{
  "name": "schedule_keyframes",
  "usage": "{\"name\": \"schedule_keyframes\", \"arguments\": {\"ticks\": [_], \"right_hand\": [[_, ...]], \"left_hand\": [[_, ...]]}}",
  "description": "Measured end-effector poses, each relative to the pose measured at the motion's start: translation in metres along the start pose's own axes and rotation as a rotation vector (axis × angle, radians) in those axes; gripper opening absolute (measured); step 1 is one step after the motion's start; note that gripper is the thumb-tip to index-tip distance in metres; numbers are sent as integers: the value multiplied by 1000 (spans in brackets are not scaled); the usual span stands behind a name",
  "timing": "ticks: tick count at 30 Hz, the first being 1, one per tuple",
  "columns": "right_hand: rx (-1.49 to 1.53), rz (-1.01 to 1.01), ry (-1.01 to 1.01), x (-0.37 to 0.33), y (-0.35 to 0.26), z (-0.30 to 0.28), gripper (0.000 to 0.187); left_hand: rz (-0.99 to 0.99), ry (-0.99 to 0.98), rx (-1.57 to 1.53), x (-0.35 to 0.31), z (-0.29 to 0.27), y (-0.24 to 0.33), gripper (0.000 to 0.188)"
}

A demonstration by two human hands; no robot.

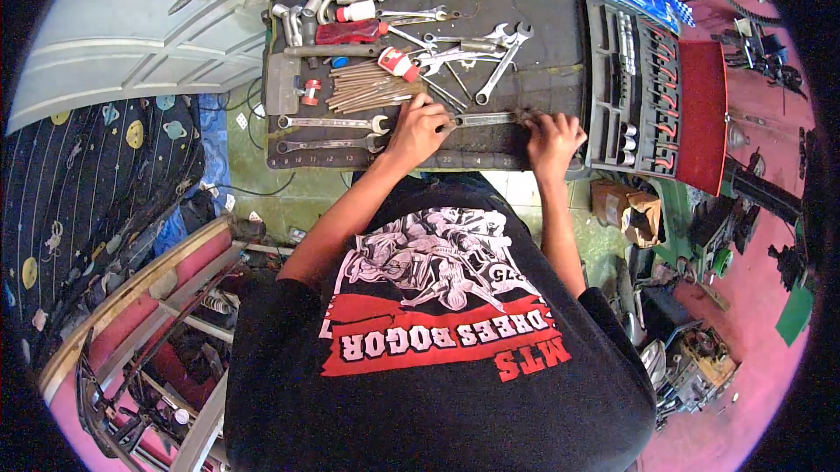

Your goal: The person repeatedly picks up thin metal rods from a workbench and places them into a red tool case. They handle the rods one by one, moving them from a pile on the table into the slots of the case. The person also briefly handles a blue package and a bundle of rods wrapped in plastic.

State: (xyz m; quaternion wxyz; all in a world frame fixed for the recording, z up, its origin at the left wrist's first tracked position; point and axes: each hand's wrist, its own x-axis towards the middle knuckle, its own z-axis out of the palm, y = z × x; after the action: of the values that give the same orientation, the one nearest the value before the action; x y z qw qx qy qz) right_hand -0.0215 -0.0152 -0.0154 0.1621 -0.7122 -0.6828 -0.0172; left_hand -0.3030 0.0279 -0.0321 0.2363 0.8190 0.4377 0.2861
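Observation:
A combination wrench lies crosswise near the front edge of the dark workbench, between my two hands. My left hand is closed on its left end, with the fingertips pinched together. At the other end, my right hand has its fingers curled around a dark fuzzy wad that rests against the wrench. Left of my left hand lie two more wrenches, an upper one and a lower one. Just beyond it is a bundle of thin brown rods.
More wrenches lie loose farther back, near a red-and-white bottle and a red-handled tool. A socket set case with a red edge stands at the right. A cardboard box sits on the floor below it.

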Motion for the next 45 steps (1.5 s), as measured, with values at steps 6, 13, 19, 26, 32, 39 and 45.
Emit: {"name": "schedule_keyframes", "arguments": {"ticks": [6, 13, 19, 26, 32, 39, 45], "right_hand": [[-45, 67, -4, 16, 27, -10, 23], [-42, 131, -198, 23, 25, -17, 29], [-21, 116, -226, 29, 24, -17, 31], [49, 123, -282, 24, 28, -21, 32], [-50, -5, -344, 23, 31, -35, 45], [-43, 7, -312, 20, 20, -34, 53], [-83, 72, -124, 6, 14, -23, 49]], "left_hand": [[-47, -45, -41, 4, -1, -2, 11], [-89, 6, 16, 7, 4, 9, 18], [-129, -27, 35, 6, 10, 4, 24], [-179, -45, 15, 3, 9, 15, 19], [-91, -129, -5, -3, 4, 13, 16], [16, -19, -45, -8, 10, 9, 10], [181, 36, 16, -3, 3, 9, 10]]}}
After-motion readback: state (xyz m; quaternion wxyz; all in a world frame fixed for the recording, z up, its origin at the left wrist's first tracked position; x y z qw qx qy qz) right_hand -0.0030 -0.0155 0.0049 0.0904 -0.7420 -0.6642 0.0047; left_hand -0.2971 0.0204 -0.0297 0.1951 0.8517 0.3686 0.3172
